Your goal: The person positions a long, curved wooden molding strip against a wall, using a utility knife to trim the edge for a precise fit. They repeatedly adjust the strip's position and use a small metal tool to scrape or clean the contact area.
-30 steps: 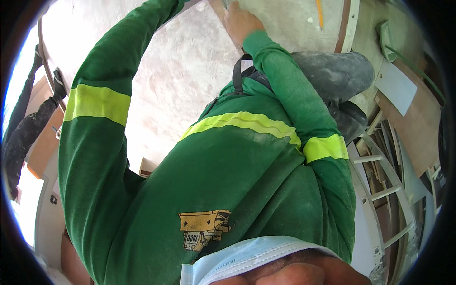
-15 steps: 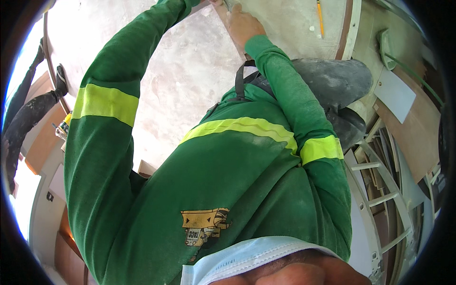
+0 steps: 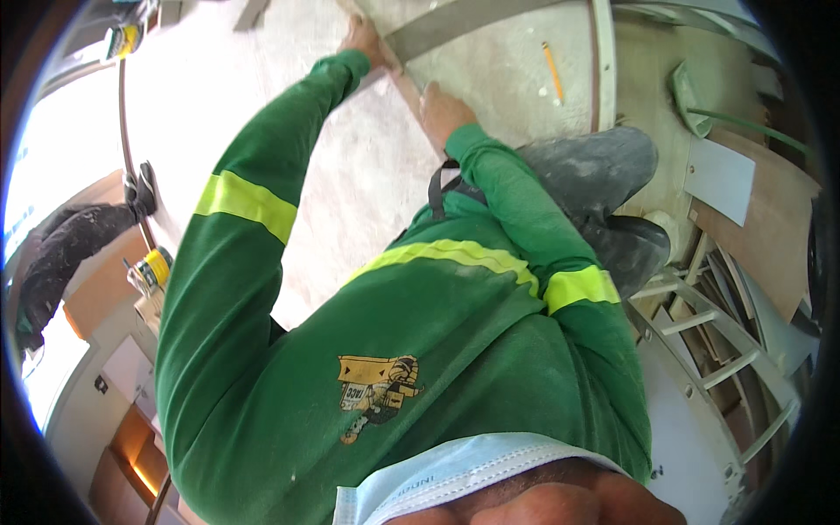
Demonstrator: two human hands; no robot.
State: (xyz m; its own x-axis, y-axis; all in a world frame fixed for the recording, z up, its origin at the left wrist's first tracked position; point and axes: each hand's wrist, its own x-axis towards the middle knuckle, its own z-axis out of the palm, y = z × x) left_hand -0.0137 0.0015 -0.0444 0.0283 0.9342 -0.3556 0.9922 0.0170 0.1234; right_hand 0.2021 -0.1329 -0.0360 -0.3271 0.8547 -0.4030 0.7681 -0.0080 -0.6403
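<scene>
A long thin brown strip (image 3: pixel 408 96) runs across the pale, dusty board (image 3: pixel 337 157) from far left toward my body. At its far part my left hand (image 3: pixel 361 41) is closed around the strip, arm stretched out. Nearer to me, my right hand (image 3: pixel 446 114) is closed against the strip's right side; its fingertips are partly hidden. A wide grey band (image 3: pixel 464 24) meets the strip beside my left hand and curves away to the far right. To the right of my hands, a yellow pencil (image 3: pixel 553 72) lies on the board.
My bent knee (image 3: pixel 604 162) is on the right. Beyond it are a white ladder frame (image 3: pixel 731 367), stacked sheets (image 3: pixel 761 219) and a green hose (image 3: pixel 752 129). At left, another person's dark-trousered leg (image 3: pixel 70 245) stands by a yellow-and-black power tool (image 3: pixel 153 269).
The view has shifted, bringing both hands and the grey band further into the picture. My left hand now shows fully on the strip; my right hand sits nearer to me along it.
</scene>
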